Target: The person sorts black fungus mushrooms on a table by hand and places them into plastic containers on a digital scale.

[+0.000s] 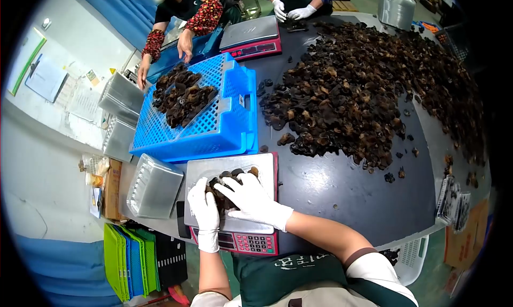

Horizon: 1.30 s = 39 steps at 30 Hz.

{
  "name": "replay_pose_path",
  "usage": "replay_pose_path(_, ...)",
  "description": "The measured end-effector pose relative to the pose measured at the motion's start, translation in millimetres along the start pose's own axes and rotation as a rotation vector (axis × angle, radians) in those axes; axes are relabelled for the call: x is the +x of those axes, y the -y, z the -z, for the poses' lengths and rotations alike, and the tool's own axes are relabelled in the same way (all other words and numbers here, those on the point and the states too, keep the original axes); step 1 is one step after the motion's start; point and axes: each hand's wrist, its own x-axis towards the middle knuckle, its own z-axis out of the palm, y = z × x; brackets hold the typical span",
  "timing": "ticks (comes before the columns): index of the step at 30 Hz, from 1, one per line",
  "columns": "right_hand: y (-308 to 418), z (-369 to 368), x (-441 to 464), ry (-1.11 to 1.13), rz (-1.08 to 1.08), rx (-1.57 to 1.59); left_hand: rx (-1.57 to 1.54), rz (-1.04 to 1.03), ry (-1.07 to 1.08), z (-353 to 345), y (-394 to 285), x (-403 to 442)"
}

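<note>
A pink-edged digital scale (pixel 260 245) stands in front of me, with a pile of dark wood ear mushrooms (pixel 224 200) on its metal pan. A clear plastic tray seems to lie under the pile, mostly hidden. My left hand (pixel 204 206), in a white glove, rests along the pile's left side with its fingers stretched out. Over the top and right of the pile, my gloved right hand (pixel 251 200) spreads its fingers and touches the mushrooms. The two hands partly cover the pile.
Loose wood ear mushrooms (pixel 342 98) are heaped across the dark table (pixel 315 200). Beyond the scale, an upturned blue crate (pixel 235 125) bears a filled tray. Stacked clear trays (pixel 155 186) stand left. Two people work opposite, near another scale (pixel 251 37).
</note>
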Motion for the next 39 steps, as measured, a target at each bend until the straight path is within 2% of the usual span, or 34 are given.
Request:
replay_pose_path(2,2.4,7.5,-1.6,0.03,-0.02,0.014,-0.476,0.143,-0.142,-6.9,8.1,-3.7)
replay_pose_path(3,7.3,27.4,-0.3,0.188,-0.1,0.054,-0.658,0.261,-0.163,-8.9,13.7,-4.2)
replay_pose_path(6,-5.0,48.8,-13.4,-0.033,-0.075,0.224,-0.53,0.257,-0.151,10.1,13.7,-4.2)
replay_pose_path(7,-4.5,67.8,-12.6,0.017,-0.203,0.434,-0.687,0.284,-0.179,10.5,21.3,-5.7)
replay_pose_path(8,-11.4,65.4,-24.5,-0.121,-0.191,0.441,-0.844,0.307,-0.208,9.8,29.1,-6.7)
replay_pose_path(10,-15.7,81.9,-45.9,-0.126,-0.477,0.547,-1.008,0.304,-0.263,13.4,37.4,-7.3)
replay_pose_path(12,-41.8,76.2,-78.5,-0.229,-0.486,0.393,-0.981,0.344,-0.39,21.8,34.1,-9.5)
replay_pose_path(14,-63.8,66.9,-120.3,-0.185,-0.526,0.117,-0.894,0.28,-0.498,29.7,17.2,-12.6)
replay_pose_path(17,-75.0,52.4,-188.1,0.082,-0.415,-0.292,-0.616,0.153,-0.534,29.7,-33.3,-22.1)
replay_pose_path(18,-61.6,62.8,-199.4,0.175,-0.411,-0.333,-0.634,0.117,-0.487,26.0,-52.6,-27.0)
replay_pose_path(19,-54.3,64.5,-214.3,0.229,-0.424,-0.329,-0.591,-0.022,-0.403,18.1,-76.9,-33.5)
replay_pose_path(20,-47.4,68.8,-230.6,0.303,-0.444,-0.311,-0.469,-0.061,-0.287,8.2,-98.1,-42.5)
replay_pose_path(21,-39.0,78.7,-243.6,0.389,-0.451,-0.319,-0.355,-0.213,-0.077,6.2,-129.8,-46.1)
replay_pose_path(22,-27.8,90.7,-259.2,0.338,-0.451,-0.264,-0.469,-0.327,0.139,-12.9,-134.7,-56.7)
replay_pose_path(23,-18.8,104.8,-272.4,0.496,-0.488,-0.265,-0.507,-0.403,0.222,-31.0,-156.1,-68.5)
replay_pose_path(25,-1.3,123.0,-314.9,0.664,-0.507,-0.265,-0.532,-0.436,0.566,-64.9,-177.1,-88.5)
replay_pose_path(26,8.7,137.4,-328.7,0.856,-0.557,-0.217,-0.483,-0.427,0.589,-81.0,-187.1,-94.4)
replay_pose_path(27,16.9,155.4,-324.4,1.139,-0.748,-0.051,-0.366,-0.407,0.556,-99.6,-192.6,-97.0)
replay_pose_path(28,20.8,163.3,-342.9,1.251,-0.864,0.097,-0.247,-0.385,0.522,-118.1,-196.3,-95.9)
replay_pose_path(30,23.1,167.1,-372.0,1.338,-0.919,0.17,0.005,-0.292,0.482,-152.8,-201.4,-87.6)
replay_pose_path(32,22.1,188.2,-352.3,1.146,-0.997,0.225,0.096,-0.301,0.454,-182.1,-197.4,-92.2)
replay_pose_path(34,9.6,199.0,-334.3,0.861,-0.926,0.133,0.114,-0.46,0.587,-194.8,-203.6,-111.8)
replay_pose_path(35,3.2,209.2,-315.6,0.69,-0.931,0.113,-0.051,-0.625,0.633,-184.8,-214.4,-122.3)
replay_pose_path(36,-13.0,204.5,-318.8,0.375,-0.801,0.129,-0.124,-0.768,0.724,-171.3,-233.9,-127.6)
replay_pose_path(37,-23.9,215.1,-297.9,0.397,-0.858,-0.001,-0.35,-0.898,0.89,-160.2,-247.0,-134.3)
replay_pose_path(38,-45.2,211.8,-297.3,0.27,-0.825,-0.062,-0.529,-1.075,1.086,-172.8,-239.3,-161.0)
replay_pose_path(39,-64.5,214.3,-287.4,0.16,-0.807,-0.108,-0.705,-1.264,1.165,-183.1,-238.2,-176.6)
